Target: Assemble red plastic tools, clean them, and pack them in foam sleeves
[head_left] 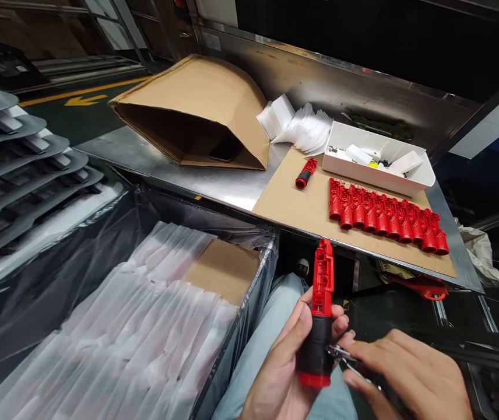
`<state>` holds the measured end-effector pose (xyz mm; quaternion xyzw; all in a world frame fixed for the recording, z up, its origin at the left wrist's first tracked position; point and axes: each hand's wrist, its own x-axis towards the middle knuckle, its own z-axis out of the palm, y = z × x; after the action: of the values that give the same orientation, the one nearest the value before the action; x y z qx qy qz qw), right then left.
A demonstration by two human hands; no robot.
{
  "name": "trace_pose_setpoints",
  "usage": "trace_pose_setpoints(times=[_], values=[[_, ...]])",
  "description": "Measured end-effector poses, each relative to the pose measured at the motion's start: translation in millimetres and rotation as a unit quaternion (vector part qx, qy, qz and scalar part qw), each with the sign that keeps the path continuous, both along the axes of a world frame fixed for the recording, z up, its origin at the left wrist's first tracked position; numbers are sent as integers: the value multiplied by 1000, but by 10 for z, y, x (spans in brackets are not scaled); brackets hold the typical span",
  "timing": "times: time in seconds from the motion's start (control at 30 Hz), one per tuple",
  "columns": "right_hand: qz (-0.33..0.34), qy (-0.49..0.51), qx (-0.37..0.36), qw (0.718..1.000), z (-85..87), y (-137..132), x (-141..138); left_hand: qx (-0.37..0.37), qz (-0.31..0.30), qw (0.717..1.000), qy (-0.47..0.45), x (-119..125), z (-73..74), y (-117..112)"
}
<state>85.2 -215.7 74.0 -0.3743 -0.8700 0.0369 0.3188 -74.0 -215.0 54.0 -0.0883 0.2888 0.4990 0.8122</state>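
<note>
My left hand (282, 367) is closed around a red and black plastic handle part (320, 315), held upright over my lap. My right hand (411, 373) pinches a small shiny metal piece (341, 354) against the black lower end of that part. On the cardboard sheet (293, 204) on the steel bench lies a row of several matching red parts (385, 217). One more red and black part (306, 173) lies alone to their left.
A white tray (376, 175) with small white pieces stands behind the row, beside a pile of white plastic bags (302, 125). An open cardboard box (197, 111) lies on its side at left. A bin of bagged items (144, 326) sits below the bench.
</note>
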Motion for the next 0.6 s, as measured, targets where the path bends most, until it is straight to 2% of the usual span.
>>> trace_pose_setpoints(times=[0.13,0.33,0.6], values=[[34,-27,9,999,-5,35,19,0,-4,1000,12,-3,1,-20],[23,-27,21,999,-1,28,18,13,0,1000,8,7,-27,-22],[13,-23,3,1000,0,3,26,34,-5,999,8,23,-84,-15]])
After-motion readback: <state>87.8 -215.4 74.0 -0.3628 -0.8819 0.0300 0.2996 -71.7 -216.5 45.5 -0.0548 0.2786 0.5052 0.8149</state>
